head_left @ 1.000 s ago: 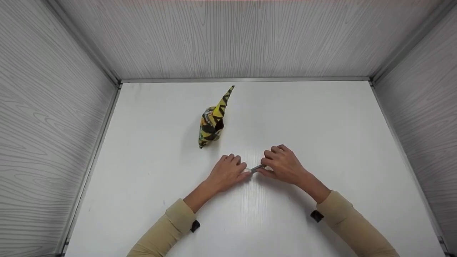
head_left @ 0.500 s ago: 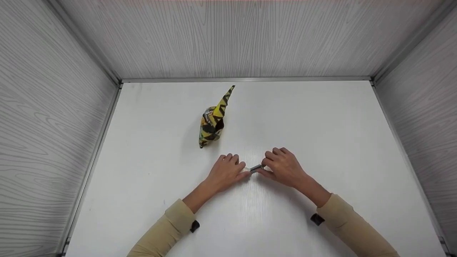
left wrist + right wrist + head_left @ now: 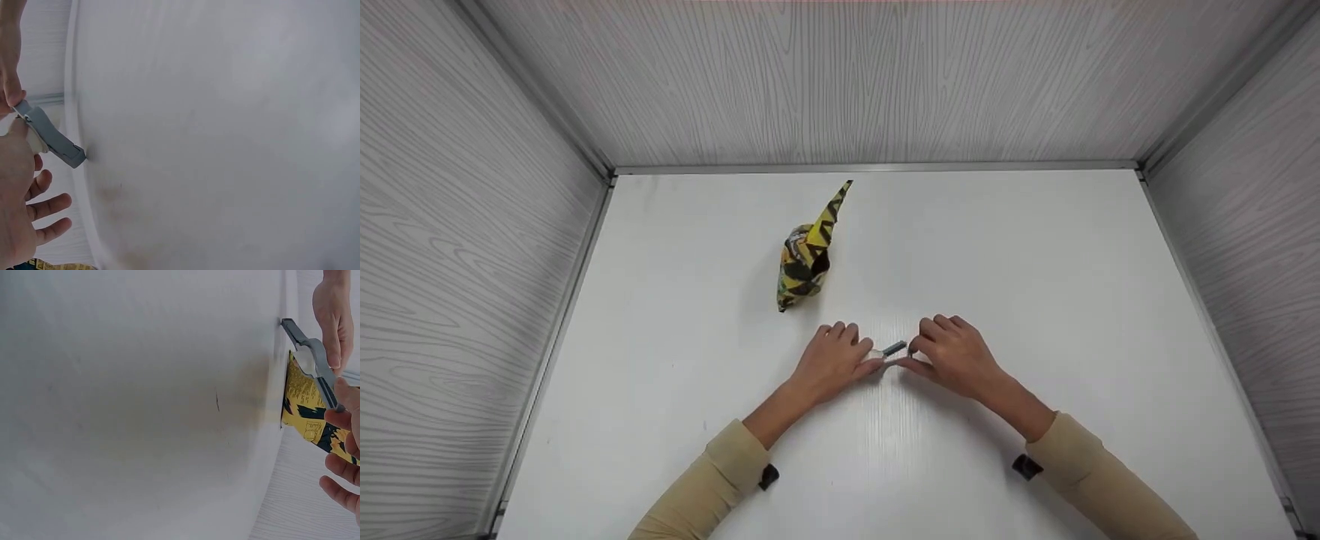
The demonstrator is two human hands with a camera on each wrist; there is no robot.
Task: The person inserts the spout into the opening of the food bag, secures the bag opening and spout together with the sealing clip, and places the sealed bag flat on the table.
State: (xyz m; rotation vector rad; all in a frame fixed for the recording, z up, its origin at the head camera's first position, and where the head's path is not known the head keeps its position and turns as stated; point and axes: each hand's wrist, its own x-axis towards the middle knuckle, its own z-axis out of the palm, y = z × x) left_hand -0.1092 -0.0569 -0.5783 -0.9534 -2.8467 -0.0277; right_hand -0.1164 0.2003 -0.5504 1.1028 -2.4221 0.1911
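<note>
Between my two hands is a small grey plastic clip (image 3: 895, 348) with a white round piece (image 3: 304, 360) at its middle. My left hand (image 3: 830, 364) pinches it near the white piece, with thumb and index finger; its other fingers (image 3: 50, 206) are spread loosely. My right hand (image 3: 956, 356) pinches the clip's other end between thumb and forefinger. The grey bar's right end stands apart from the right fingertips, and a thin lower strip runs between the thumbs. Beyond the hands lies a yellow and black printed bag (image 3: 802, 262), crumpled, with a dark opening on its right side.
A white tabletop (image 3: 660, 337) lies under the hands, with grey wood-grain panels (image 3: 840, 82) at the back and both sides. The bag's narrow pointed end (image 3: 840, 196) reaches toward the back edge.
The clip's grey bar has swung away from my right fingertips, so a gap shows between bar and lower strip. My right hand has lowered slightly toward me. The bag stays put.
</note>
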